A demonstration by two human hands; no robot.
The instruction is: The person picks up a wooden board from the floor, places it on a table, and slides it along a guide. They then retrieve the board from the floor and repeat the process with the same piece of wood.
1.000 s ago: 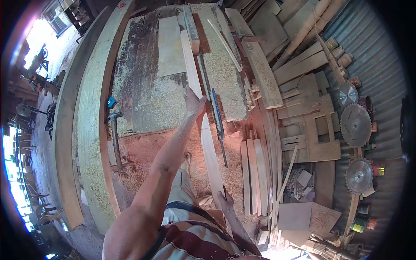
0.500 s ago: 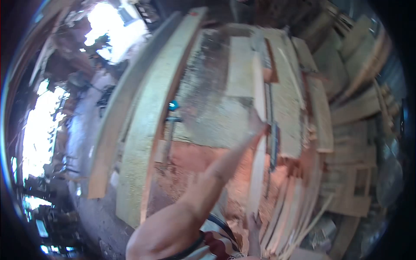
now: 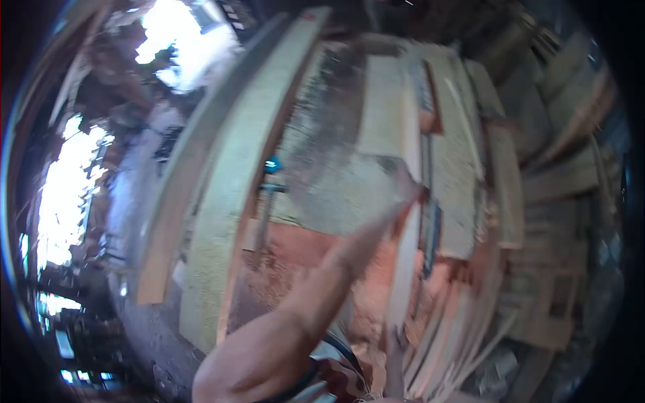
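Note:
A long, narrow pale wood strip [image 3: 404, 269] runs lengthwise down the middle of the work surface. Partway along it, my left hand [image 3: 407, 188] is closed around the strip, with the arm stretched forward from the bottom of the view. Near the strip's lower end, close to my body, my right hand [image 3: 398, 338] grips it too; its fingers are small and blurred. Just right of the strip lies a dark metal bar [image 3: 431, 235], parallel to it. A flat pale board [image 3: 381, 111] lies left of the strip's far part.
Two long planks [image 3: 235, 168] lie at the left, beside a clamp-like tool with a teal knob [image 3: 271, 164]. Reddish sawdust [image 3: 302, 258] covers the near surface. More thin strips [image 3: 437, 336] stand at the lower right, with stacked boards [image 3: 561, 174] farther right.
The view has shifted slightly, so the surface and boards appear a little farther right. Both hands remain on the strip.

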